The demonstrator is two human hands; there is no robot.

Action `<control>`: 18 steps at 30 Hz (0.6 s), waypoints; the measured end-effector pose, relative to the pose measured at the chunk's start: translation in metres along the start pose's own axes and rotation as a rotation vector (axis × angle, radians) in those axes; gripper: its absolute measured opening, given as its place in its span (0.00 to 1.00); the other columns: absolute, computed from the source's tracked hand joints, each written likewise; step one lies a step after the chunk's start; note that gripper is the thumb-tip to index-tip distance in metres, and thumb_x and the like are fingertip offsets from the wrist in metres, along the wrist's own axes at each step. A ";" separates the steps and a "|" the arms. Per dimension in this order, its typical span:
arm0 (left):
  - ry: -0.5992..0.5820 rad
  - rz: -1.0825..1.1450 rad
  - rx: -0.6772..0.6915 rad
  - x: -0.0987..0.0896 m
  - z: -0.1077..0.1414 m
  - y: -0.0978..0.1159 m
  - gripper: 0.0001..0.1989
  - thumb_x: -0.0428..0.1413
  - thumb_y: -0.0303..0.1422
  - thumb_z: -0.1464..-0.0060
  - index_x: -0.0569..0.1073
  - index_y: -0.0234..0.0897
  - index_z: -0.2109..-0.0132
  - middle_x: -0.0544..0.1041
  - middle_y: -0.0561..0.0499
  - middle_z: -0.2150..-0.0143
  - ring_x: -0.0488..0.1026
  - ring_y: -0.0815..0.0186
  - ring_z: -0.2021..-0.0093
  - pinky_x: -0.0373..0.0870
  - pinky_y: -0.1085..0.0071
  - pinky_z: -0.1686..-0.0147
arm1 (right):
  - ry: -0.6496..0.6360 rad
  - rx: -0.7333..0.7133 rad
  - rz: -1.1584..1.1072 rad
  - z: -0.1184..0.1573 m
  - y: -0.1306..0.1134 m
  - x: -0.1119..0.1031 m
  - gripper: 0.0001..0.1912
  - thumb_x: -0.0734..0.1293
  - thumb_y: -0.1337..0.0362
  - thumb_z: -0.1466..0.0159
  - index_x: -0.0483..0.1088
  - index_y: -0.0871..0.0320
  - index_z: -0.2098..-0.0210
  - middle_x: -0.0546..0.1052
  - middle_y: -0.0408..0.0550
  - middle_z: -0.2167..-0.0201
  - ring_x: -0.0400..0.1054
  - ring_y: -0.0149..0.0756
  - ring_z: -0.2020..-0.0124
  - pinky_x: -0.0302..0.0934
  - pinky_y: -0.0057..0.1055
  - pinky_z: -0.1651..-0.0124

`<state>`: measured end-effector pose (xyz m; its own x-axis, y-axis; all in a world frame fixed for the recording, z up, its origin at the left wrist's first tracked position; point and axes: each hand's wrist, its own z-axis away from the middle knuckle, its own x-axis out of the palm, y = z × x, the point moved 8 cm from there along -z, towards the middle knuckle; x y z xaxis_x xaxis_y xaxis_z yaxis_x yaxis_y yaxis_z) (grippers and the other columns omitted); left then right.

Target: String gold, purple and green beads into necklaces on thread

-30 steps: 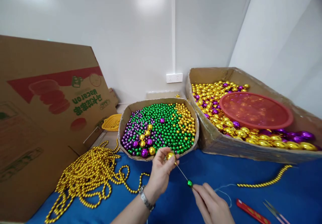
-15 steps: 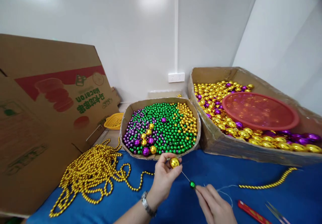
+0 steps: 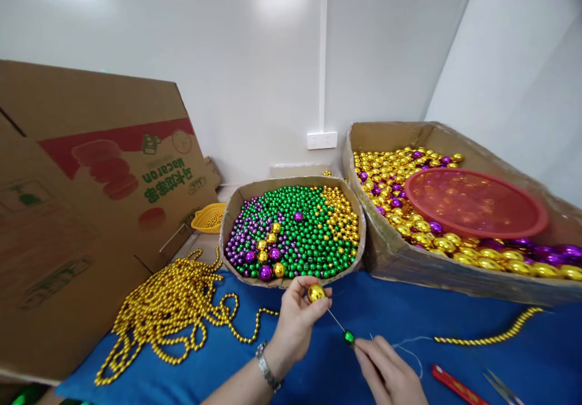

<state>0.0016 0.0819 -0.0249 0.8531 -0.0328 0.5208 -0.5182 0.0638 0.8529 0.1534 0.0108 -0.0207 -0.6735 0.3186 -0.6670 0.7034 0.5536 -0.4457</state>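
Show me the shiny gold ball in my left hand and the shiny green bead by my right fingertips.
Shiny gold ball (image 3: 317,293), head view: middle of its visible side.
Shiny green bead (image 3: 348,336), head view: middle of its visible side.

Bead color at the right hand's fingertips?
Shiny green: the bead beside the right hand. Best seen in the head view, the only one.

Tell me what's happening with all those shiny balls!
A person's left hand grips a shiny, round gold ball. The right hand pinches at a shiny, oval green bead, which sits on a thin, straight needle reaching toward the ball. Beyond the hands stands a brown cardboard box of mostly small, shiny green, purple and gold beads.
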 end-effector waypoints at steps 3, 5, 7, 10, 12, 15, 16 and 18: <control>-0.028 -0.095 0.061 0.001 0.004 0.003 0.20 0.66 0.28 0.59 0.68 0.39 0.58 0.77 0.47 0.60 0.74 0.61 0.56 0.70 0.67 0.57 | 0.020 -0.005 -0.003 0.002 0.003 0.000 0.19 0.53 0.56 0.31 0.72 0.55 0.62 0.76 0.48 0.71 0.74 0.32 0.70 0.68 0.21 0.68; -0.062 -0.125 0.111 0.004 0.007 0.006 0.20 0.66 0.28 0.60 0.69 0.39 0.59 0.76 0.47 0.58 0.73 0.60 0.55 0.71 0.67 0.58 | 0.037 0.003 -0.006 0.003 0.005 0.001 0.19 0.53 0.56 0.31 0.73 0.56 0.60 0.74 0.47 0.73 0.73 0.31 0.74 0.67 0.21 0.70; -0.084 -0.121 0.126 0.006 0.008 0.008 0.20 0.67 0.27 0.60 0.69 0.40 0.59 0.75 0.48 0.58 0.73 0.60 0.55 0.71 0.67 0.58 | 0.041 0.007 -0.031 0.004 0.007 0.001 0.18 0.53 0.58 0.31 0.72 0.56 0.59 0.73 0.46 0.74 0.71 0.30 0.75 0.67 0.21 0.72; -0.095 -0.077 0.073 0.008 0.008 0.005 0.20 0.67 0.27 0.60 0.69 0.40 0.59 0.76 0.48 0.60 0.74 0.62 0.58 0.71 0.67 0.58 | 0.038 -0.010 -0.083 0.003 0.005 0.000 0.16 0.54 0.59 0.31 0.71 0.56 0.58 0.73 0.46 0.73 0.71 0.29 0.74 0.66 0.21 0.71; -0.100 -0.064 0.052 0.009 0.009 0.001 0.20 0.66 0.27 0.60 0.68 0.39 0.59 0.77 0.48 0.60 0.75 0.62 0.59 0.71 0.67 0.58 | 0.046 -0.018 -0.092 0.001 0.001 -0.002 0.15 0.54 0.60 0.31 0.71 0.56 0.59 0.73 0.46 0.73 0.72 0.29 0.74 0.67 0.20 0.70; -0.140 -0.105 0.051 0.013 0.013 -0.002 0.20 0.66 0.27 0.58 0.68 0.39 0.57 0.76 0.47 0.60 0.74 0.61 0.56 0.70 0.67 0.58 | 0.050 -0.019 -0.081 -0.002 -0.003 -0.005 0.15 0.54 0.59 0.31 0.70 0.55 0.60 0.74 0.46 0.72 0.73 0.30 0.71 0.67 0.21 0.68; -0.169 -0.148 0.050 0.015 0.014 -0.002 0.21 0.65 0.28 0.58 0.68 0.39 0.57 0.76 0.46 0.58 0.73 0.60 0.55 0.70 0.67 0.58 | 0.043 -0.019 -0.080 -0.003 -0.004 -0.005 0.14 0.54 0.60 0.31 0.70 0.55 0.60 0.75 0.46 0.71 0.73 0.30 0.71 0.67 0.21 0.68; -0.229 -0.297 0.073 0.018 0.010 0.007 0.19 0.63 0.30 0.55 0.69 0.39 0.54 0.75 0.45 0.55 0.73 0.59 0.54 0.70 0.66 0.57 | 0.044 -0.020 -0.066 -0.004 -0.003 -0.007 0.14 0.54 0.60 0.31 0.70 0.55 0.59 0.75 0.46 0.71 0.73 0.31 0.70 0.67 0.21 0.67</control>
<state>0.0127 0.0720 -0.0095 0.9352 -0.2614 0.2388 -0.2608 -0.0524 0.9640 0.1553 0.0104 -0.0126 -0.7281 0.3139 -0.6094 0.6524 0.5901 -0.4756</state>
